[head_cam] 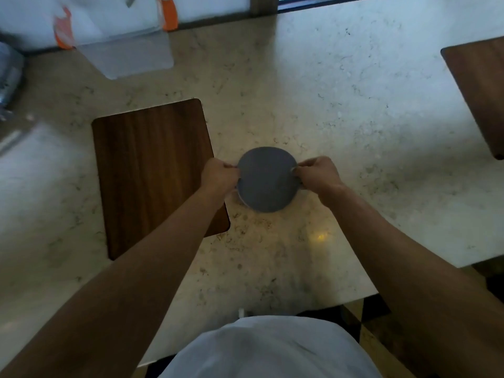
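A grey disc sits near the middle of the pale marbled counter, just right of a dark wooden board that lies flat on the stone. The disc is round and matte, and its face is plain. A thin white rim peeks out under its lower left edge. It may be a bowl or cup that the disc covers, though the view is too soft to be sure.

The left hand is at the disc's left edge, fingers curled in tight and pinching the edge between thumb and fingertips. The right hand does the same at the right edge, its fingers bunched together and its thumb against the rim. Both forearms reach in from the bottom of the frame, and the left one crosses the near corner of the board.

A second wooden board lies at the far right, cut off by the frame. At the back left a clear plastic sheet rests on the counter, with two orange-and-white packs behind it. Any print on them is too blurred to read. A shiny metal object sits at the far left edge, out of focus. A white garment fills the bottom centre.
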Demonstrator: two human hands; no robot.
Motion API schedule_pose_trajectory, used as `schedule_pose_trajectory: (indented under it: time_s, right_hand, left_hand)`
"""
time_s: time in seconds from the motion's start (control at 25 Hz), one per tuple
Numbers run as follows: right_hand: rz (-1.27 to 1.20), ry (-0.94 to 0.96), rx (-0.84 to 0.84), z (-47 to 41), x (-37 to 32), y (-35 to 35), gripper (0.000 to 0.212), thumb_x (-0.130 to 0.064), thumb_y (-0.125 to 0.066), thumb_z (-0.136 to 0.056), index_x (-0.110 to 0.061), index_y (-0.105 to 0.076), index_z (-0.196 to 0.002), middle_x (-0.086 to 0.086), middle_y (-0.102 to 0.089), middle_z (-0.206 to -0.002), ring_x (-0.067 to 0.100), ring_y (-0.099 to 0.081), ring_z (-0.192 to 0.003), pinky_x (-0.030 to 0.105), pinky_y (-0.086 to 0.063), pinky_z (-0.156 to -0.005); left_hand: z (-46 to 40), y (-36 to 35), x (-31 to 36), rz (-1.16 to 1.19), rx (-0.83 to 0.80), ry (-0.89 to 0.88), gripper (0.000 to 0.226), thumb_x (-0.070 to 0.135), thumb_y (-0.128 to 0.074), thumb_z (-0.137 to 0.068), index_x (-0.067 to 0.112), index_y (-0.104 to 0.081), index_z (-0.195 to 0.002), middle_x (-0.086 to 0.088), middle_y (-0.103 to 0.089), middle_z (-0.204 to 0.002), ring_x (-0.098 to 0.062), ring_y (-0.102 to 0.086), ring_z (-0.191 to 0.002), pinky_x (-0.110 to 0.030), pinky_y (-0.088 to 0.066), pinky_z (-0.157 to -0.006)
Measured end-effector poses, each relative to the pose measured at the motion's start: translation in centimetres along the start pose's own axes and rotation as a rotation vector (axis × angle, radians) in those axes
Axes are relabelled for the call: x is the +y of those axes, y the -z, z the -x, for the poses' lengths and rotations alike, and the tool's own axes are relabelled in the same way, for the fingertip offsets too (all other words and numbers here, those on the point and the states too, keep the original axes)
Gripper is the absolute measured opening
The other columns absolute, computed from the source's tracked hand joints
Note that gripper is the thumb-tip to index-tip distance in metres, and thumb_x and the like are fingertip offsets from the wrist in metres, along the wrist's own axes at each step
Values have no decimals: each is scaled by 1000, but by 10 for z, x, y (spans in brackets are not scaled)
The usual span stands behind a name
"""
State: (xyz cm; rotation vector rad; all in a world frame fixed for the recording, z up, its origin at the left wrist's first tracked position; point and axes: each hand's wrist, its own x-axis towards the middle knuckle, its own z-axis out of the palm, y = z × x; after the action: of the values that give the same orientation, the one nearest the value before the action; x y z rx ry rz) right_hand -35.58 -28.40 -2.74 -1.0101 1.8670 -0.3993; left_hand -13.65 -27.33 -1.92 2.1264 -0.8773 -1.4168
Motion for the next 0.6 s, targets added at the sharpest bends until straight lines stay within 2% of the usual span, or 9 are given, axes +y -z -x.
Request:
schedule_pose_trajectory:
  time_s: [0.12,0.2,0.24,0.32,0.4,0.48,0.6]
  right_hand:
    - [-35,50,-36,11,-24,-15,9,-15,-72,-83,-13,-74,-91,-3,-71,-82,13,-71,-72,27,-59,-62]
    - [-39,97,-59,20,-46,-29,6,-12,-74,-80,-18,-75,-80,-2,-73,-77,11,-71,-61,23,-57,-53]
    - [-41,118,-71,25,-57,-37,12,-10,-75,-78,-20,-74,-72,0,-73,-75,12,-71,-58,24,-57,-52]
    - [-60,146,-96,33,-82,-53,16,-8,-75,-76,-20,-72,-66,4,-74,-75,18,-73,-61,32,-62,-59]
    - [-68,179,-131,39,-105,-69,8,-6,-74,-78,-14,-73,-74,8,-75,-81,24,-74,-71,40,-63,-68]
    - [-68,215,-158,45,-129,-80,6,-4,-72,-79,-10,-74,-80,11,-74,-89,27,-73,-78,42,-63,-72]
    - [-84,306,-194,52,-175,-96,9,0,-69,-83,-9,-72,-82,14,-73,-95,28,-71,-84,41,-62,-74]
  left_hand:
    - [8,32,-2,34,46,-12,19,10,-70,-87,7,-64,-69,-20,-72,-95,-32,-71,-89,-51,-61,-81]
    - [12,55,-2,30,82,-5,21,9,-69,-89,9,-63,-69,-14,-71,-88,-30,-71,-88,-47,-62,-80]
    - [14,68,-1,35,96,-3,20,9,-68,-89,10,-62,-70,-10,-69,-86,-28,-71,-88,-44,-62,-80]
    - [16,96,0,83,117,-3,12,6,-68,-89,9,-65,-78,-10,-68,-90,-28,-70,-89,-38,-62,-74]
    - [20,125,2,150,127,-5,3,4,-66,-89,6,-65,-90,-10,-67,-95,-25,-69,-88,-30,-59,-62]
    - [23,151,9,216,126,-21,5,2,-64,-90,4,-65,-95,-8,-66,-94,-21,-67,-83,-25,-55,-52]
    - [23,195,22,275,135,-74,9,-2,-62,-90,0,-64,-99,-10,-66,-93,-20,-66,-79,-23,-54,-48]
